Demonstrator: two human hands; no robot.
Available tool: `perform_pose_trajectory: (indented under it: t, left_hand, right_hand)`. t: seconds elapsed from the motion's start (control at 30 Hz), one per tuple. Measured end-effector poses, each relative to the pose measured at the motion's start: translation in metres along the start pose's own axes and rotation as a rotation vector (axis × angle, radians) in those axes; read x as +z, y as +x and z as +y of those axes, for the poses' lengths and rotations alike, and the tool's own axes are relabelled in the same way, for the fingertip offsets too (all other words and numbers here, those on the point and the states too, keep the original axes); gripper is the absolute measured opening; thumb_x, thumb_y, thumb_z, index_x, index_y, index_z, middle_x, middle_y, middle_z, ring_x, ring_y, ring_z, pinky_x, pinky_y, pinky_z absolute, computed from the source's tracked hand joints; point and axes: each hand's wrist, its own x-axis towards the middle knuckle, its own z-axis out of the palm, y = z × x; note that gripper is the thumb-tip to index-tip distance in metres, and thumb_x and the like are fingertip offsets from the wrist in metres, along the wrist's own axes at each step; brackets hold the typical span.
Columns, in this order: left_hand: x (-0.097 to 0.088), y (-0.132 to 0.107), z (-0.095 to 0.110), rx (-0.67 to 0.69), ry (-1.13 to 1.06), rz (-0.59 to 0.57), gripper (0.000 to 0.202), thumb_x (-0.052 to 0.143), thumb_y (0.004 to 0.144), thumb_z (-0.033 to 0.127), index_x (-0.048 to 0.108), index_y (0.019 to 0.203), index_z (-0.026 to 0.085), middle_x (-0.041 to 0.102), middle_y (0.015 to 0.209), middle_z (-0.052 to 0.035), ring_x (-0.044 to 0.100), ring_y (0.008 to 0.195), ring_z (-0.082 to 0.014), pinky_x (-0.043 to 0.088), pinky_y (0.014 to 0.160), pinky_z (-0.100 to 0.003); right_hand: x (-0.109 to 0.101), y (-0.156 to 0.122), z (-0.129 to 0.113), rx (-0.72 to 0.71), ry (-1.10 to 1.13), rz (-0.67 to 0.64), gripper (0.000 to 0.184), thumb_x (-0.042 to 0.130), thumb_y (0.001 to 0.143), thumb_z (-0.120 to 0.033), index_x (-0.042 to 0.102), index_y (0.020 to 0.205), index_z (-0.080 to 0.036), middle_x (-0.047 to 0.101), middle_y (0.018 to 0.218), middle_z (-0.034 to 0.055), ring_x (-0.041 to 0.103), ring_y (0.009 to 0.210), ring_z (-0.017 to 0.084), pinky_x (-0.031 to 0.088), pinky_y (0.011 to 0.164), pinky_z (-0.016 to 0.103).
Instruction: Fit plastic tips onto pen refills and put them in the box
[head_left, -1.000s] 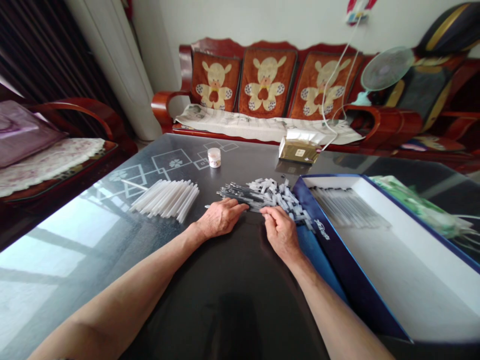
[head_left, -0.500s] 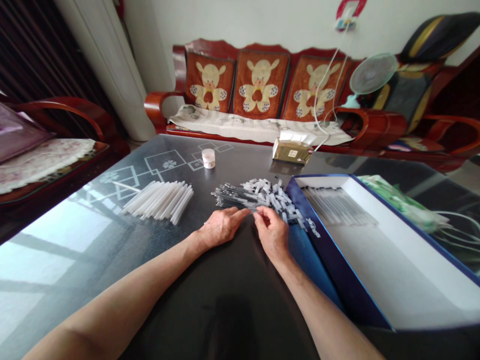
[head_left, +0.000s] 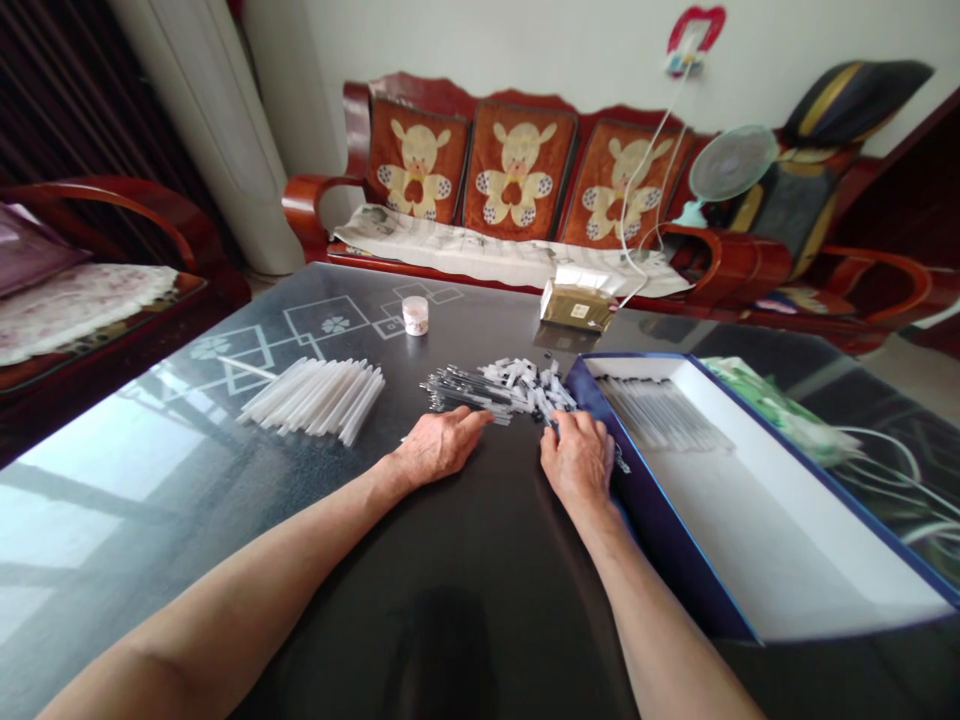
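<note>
My left hand (head_left: 442, 443) rests on the dark table, thumb and fingers pinched together at the near edge of a pile of thin pen refills (head_left: 457, 388). Whatever lies in that pinch is too small to make out. My right hand (head_left: 577, 455) bends over the right end of the pile, beside small white plastic pieces (head_left: 529, 380). Its fingertips are hidden among them, so its grip does not show. White translucent tubes (head_left: 315, 398), like pen barrels, lie in a neat heap left of my left hand.
A blue box (head_left: 667, 520) with a white inside stands right of my right forearm, holding a row of clear pens (head_left: 660, 412). Behind the piles are a small round tub (head_left: 415, 316) and a tissue pack (head_left: 576, 303). A green bag (head_left: 780, 410) and white cables lie beyond the box.
My right hand has moved away from my left, rightward to the white pieces; before, both hands met at a thin stick. My left hand stays nearly in place. The view has shifted slightly.
</note>
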Motion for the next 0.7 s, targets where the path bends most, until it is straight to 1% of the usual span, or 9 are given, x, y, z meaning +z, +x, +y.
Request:
perform_pose_trajectory:
  t: [0.1,0.2,0.3,0.4,0.47,0.6,0.7]
  left_hand:
    - [-0.002,0.001,0.001,-0.052,-0.026,0.017,0.031,0.036,0.098,0.039,0.059,0.108,0.02,0.067,0.09,-0.0038,0.065,0.074,-0.0138,0.048,0.063,-0.021]
    - [-0.003,0.001,0.001,-0.087,-0.013,0.02,0.032,0.036,0.098,0.041,0.061,0.097,0.021,0.068,0.085,-0.0024,0.065,0.069,-0.0135,0.045,0.059,-0.021]
    - [-0.002,0.0,0.001,-0.082,-0.008,0.037,0.028,0.038,0.096,0.037,0.06,0.1,0.02,0.069,0.085,-0.0026,0.065,0.068,-0.0136,0.045,0.058,-0.021]
    - [0.0,0.0,0.001,-0.083,-0.018,0.063,0.028,0.04,0.095,0.037,0.059,0.107,0.02,0.07,0.088,-0.0036,0.067,0.071,-0.0148,0.046,0.06,-0.022]
    - [0.0,0.0,0.001,-0.093,-0.021,0.057,0.028,0.04,0.095,0.038,0.059,0.104,0.019,0.07,0.088,-0.0038,0.067,0.072,-0.0155,0.046,0.06,-0.023]
    - [0.0,0.001,0.0,-0.068,-0.025,0.029,0.031,0.038,0.097,0.039,0.061,0.095,0.018,0.067,0.085,-0.0042,0.065,0.073,-0.0152,0.046,0.06,-0.023]
    - [0.0,0.001,-0.001,-0.028,-0.025,0.021,0.035,0.037,0.097,0.041,0.063,0.094,0.018,0.064,0.083,-0.0048,0.063,0.071,-0.0146,0.046,0.06,-0.023]
  right_hand:
    - [0.002,0.001,0.0,-0.006,0.014,0.0,0.02,0.056,0.081,-0.023,0.066,0.099,-0.019,0.062,0.098,0.0108,0.049,0.086,0.024,0.036,0.073,0.037]
    - [0.006,0.001,-0.001,-0.007,0.01,-0.004,0.021,0.056,0.083,-0.024,0.067,0.1,-0.021,0.062,0.102,0.0096,0.048,0.088,0.024,0.035,0.074,0.037]
    - [0.01,0.001,-0.002,-0.027,0.02,-0.006,0.021,0.056,0.083,-0.024,0.068,0.1,-0.022,0.061,0.103,0.009,0.048,0.088,0.024,0.033,0.074,0.036]
    - [0.009,0.0,-0.004,-0.05,0.042,0.015,0.018,0.055,0.083,-0.021,0.069,0.094,-0.022,0.061,0.102,0.0087,0.048,0.089,0.024,0.033,0.075,0.037]
    - [0.006,-0.001,-0.005,-0.041,0.045,0.029,0.018,0.054,0.082,-0.019,0.068,0.093,-0.021,0.061,0.103,0.0088,0.049,0.092,0.024,0.033,0.077,0.037]
    - [0.0,-0.004,-0.004,-0.05,0.027,0.009,0.025,0.056,0.079,-0.017,0.067,0.1,-0.021,0.061,0.108,0.0084,0.049,0.096,0.026,0.034,0.079,0.038]
    - [0.001,-0.005,0.0,-0.093,0.025,-0.011,0.02,0.057,0.079,-0.019,0.069,0.095,-0.023,0.062,0.104,0.0075,0.049,0.093,0.025,0.033,0.078,0.038]
